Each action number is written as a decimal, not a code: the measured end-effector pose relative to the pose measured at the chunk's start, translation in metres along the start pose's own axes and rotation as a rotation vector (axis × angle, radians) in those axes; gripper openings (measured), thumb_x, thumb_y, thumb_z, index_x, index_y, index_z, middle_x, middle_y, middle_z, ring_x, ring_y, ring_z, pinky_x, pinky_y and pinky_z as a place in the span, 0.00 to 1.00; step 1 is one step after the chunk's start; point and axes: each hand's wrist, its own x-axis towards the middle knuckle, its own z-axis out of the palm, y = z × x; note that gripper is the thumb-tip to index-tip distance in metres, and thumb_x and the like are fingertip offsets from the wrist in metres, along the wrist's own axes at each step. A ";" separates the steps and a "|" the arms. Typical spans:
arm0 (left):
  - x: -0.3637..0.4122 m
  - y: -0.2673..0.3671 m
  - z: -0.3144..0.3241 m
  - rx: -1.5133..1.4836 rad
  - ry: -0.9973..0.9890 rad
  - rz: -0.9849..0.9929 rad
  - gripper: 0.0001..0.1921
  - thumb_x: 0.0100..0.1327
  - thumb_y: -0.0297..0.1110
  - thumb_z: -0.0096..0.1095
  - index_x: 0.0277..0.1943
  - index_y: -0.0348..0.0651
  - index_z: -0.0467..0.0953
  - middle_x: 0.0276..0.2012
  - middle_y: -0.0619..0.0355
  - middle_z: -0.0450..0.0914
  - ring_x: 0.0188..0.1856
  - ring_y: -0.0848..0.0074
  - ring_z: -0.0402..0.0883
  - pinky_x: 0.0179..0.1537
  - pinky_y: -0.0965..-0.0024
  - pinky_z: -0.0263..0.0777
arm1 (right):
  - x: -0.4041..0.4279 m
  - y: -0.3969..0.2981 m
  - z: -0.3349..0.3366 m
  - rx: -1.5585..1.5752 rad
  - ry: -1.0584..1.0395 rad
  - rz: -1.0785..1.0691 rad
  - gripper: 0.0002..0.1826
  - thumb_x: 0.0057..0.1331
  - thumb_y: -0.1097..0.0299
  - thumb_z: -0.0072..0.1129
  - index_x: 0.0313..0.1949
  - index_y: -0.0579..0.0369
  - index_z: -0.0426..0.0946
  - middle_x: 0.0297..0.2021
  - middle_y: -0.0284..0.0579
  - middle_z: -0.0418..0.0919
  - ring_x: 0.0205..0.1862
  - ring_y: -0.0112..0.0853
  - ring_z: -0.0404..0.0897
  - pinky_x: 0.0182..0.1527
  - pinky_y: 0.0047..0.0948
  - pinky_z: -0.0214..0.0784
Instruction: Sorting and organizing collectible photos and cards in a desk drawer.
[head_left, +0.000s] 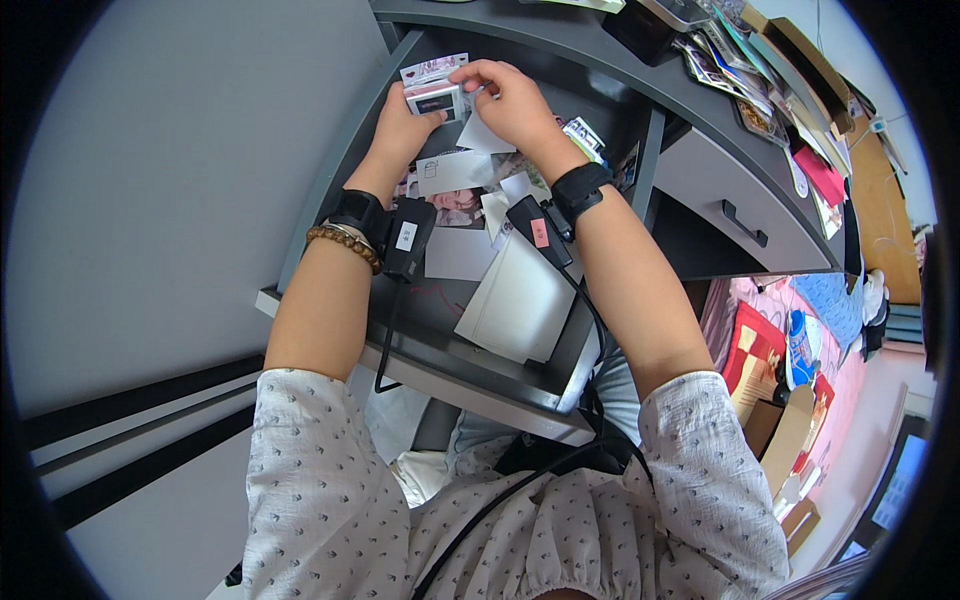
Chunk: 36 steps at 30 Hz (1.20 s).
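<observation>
My left hand (405, 124) grips a small stack of photo cards (436, 105) at the far left of an open desk drawer (409, 330), thumb across the front one. Behind them stands a white card with printed hearts (455, 61). My right hand (510, 101) bends over the stack's right edge, fingertips at its upper corner; whether they pinch a card is unclear. Below the hands lie a blank white card (484, 135), a white card with a small drawing (454, 171) and a portrait photo (454, 208). Large white sheets (517, 304) lie near the drawer's front.
Thin cables run from the black wrist devices (409, 240) across the drawer front. Piled papers and cards (750, 71) crowd the desktop at right, beside a black box (645, 30). A grey wall (187, 187) borders the drawer's left. Another drawer front with a handle (744, 223) is at right.
</observation>
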 end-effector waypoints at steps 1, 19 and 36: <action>0.000 0.000 0.000 0.000 0.001 0.000 0.22 0.45 0.20 0.61 0.45 0.34 0.63 0.42 0.51 0.72 0.44 0.70 0.73 0.46 0.71 0.66 | 0.000 -0.001 -0.001 0.002 0.003 -0.023 0.17 0.50 0.83 0.45 0.37 0.51 0.76 0.31 0.38 0.71 0.32 0.25 0.70 0.37 0.20 0.63; -0.006 0.009 -0.001 0.059 -0.024 -0.039 0.24 0.44 0.21 0.63 0.46 0.35 0.63 0.41 0.53 0.72 0.43 0.72 0.72 0.45 0.72 0.65 | 0.001 -0.001 -0.003 0.049 -0.020 -0.030 0.12 0.52 0.82 0.45 0.28 0.54 0.78 0.36 0.42 0.73 0.41 0.32 0.72 0.45 0.26 0.63; -0.010 0.017 0.000 -0.040 -0.059 -0.052 0.20 0.48 0.22 0.61 0.46 0.35 0.65 0.39 0.55 0.74 0.41 0.76 0.73 0.45 0.75 0.65 | 0.001 -0.005 -0.001 0.056 -0.090 0.184 0.14 0.55 0.78 0.43 0.37 0.56 0.77 0.29 0.40 0.77 0.31 0.24 0.73 0.37 0.21 0.64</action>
